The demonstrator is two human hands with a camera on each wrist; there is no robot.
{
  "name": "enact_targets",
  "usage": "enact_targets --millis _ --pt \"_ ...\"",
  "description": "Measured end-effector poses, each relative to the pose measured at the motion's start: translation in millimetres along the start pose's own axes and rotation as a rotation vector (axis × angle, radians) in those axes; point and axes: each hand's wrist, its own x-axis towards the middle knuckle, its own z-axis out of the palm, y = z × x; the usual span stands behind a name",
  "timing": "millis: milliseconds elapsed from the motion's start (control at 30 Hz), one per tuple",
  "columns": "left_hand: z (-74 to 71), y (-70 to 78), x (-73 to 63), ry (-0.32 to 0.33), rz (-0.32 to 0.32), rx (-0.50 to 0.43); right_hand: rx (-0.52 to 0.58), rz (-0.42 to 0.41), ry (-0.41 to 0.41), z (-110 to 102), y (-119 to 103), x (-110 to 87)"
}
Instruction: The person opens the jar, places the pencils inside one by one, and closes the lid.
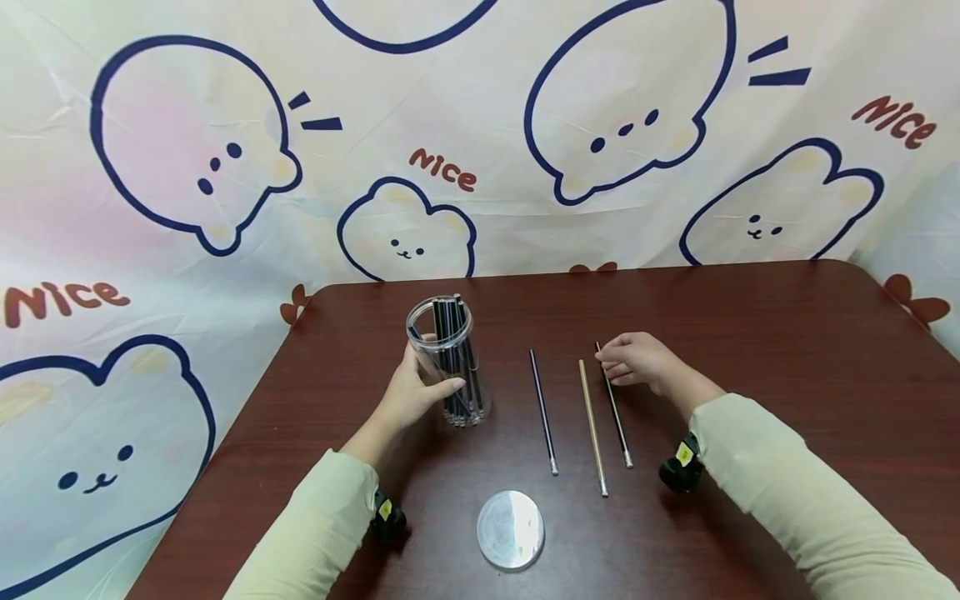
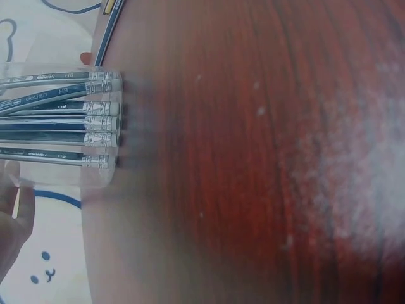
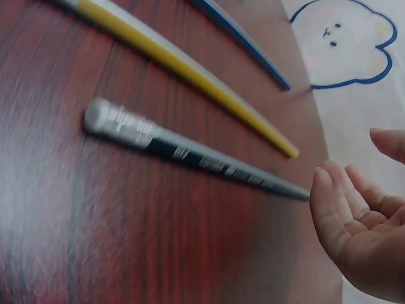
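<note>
My left hand grips a clear jar around its side, thumb toward the front. Several dark pencils stand in the jar; their eraser ends show at its bottom in the left wrist view. My right hand is at the far end of a black pencil lying on the table. In the right wrist view its fingertips overlap the pencil's far tip, with the thumb well apart from them. A yellow pencil and a dark blue pencil lie to the left of it.
A round clear lid lies on the brown table, near the front. Behind the table hangs a cloth printed with cartoon bears. Both wrists wear small black cameras.
</note>
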Motion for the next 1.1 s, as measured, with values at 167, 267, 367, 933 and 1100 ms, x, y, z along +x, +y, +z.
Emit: enact_targets --millis 167,267,367,933,1100 --pt "1.0 1.0 -1.2 -0.001 -0.01 -0.004 -0.068 0.056 0.014 -2.8 9.8 2.9" --pt "1.4 -0.7 -0.8 -0.004 -0.013 -0.015 -0.101 0.071 0.014 -4.3 13.6 4.8" --pt "1.7 -1.9 -0.8 -0.008 -0.014 -0.023 -0.137 0.079 0.011 -5.1 16.3 7.2" --pt "0.4 1.8 -1.1 -0.004 -0.006 -0.031 -0.486 0.027 0.033 2.7 13.2 19.9" --pt "0.2 2.5 -0.3 0.004 -0.002 -0.014 -0.506 0.04 0.024 2.6 10.0 20.8"
